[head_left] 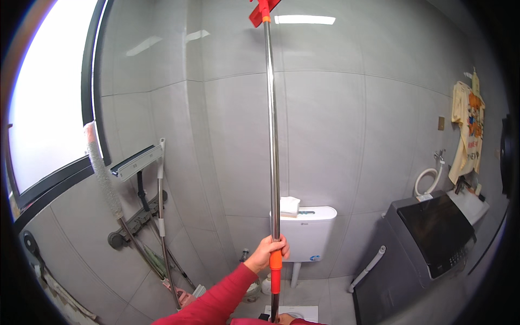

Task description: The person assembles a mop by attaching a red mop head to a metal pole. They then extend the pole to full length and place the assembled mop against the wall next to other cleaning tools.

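I have the long metal pole (273,141) straight in front of me, almost upright, running from the bottom edge of the head view to its red head (262,14), which the top edge partly cuts off. I can't tell whether that head touches the grey tiled wall (319,119) behind it. My left hand (270,253) is closed round the pole, its fingers wrapped just at the upper end of the orange grip (275,273). My right hand (285,318) sits low at the bottom edge, by the lower part of the pole; it is mostly cut off, so I cannot tell how far its fingers are closed.

Behind the pole I see a white toilet tank (309,235) on the wall, with a pack of tissues (290,205) on top. Below is a white floor toilet (310,313), partly hidden by the pole and my right hand.

Over on the left, a fluffy duster (103,173) leans up toward the bright window (51,92). Beside it, a flat mop (135,164) stands head up near a dark wall rack (157,208). On the right is a dark washing machine (433,233), with a pale hose (428,181) looping above it and a small white sink (472,207) beyond. A cream printed cloth (467,127) hangs above the sink.
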`<state>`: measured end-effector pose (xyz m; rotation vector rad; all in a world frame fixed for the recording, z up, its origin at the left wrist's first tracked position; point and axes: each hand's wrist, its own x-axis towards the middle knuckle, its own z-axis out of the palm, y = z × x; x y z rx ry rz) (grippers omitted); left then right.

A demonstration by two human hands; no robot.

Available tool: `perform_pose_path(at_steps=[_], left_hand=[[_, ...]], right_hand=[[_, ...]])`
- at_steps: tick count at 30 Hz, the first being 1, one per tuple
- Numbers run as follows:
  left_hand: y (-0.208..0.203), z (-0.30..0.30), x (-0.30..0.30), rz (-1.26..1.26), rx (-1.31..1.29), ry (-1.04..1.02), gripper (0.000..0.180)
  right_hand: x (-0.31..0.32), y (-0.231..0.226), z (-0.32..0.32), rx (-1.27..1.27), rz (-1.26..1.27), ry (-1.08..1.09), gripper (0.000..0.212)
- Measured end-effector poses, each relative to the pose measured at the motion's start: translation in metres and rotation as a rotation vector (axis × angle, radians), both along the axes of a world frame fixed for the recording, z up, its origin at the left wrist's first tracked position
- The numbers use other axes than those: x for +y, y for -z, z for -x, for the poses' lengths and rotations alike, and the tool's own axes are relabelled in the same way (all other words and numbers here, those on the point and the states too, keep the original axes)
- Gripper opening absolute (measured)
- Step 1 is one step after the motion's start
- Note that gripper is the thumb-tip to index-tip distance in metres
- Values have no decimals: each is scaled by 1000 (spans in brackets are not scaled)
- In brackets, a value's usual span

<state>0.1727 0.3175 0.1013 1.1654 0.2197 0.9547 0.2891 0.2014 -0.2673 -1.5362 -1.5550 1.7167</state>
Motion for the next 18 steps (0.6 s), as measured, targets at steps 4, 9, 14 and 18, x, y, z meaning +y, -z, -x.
perform_pose_path(at_steps=[4, 9, 14, 18], left_hand=[[-35, 12, 1, -21, 95, -274, 16], [-30, 26, 6, 90, 183, -305, 22], [-6, 43, 17, 74, 38, -6, 25], [-3, 41, 18, 112, 44, -32, 27]], right_hand=[[14, -5, 11, 6, -54, -24, 25], [28, -15, 20, -26, -75, -71, 26], [28, -18, 18, -59, -67, -100, 26], [25, -19, 14, -75, -64, -98, 27]])
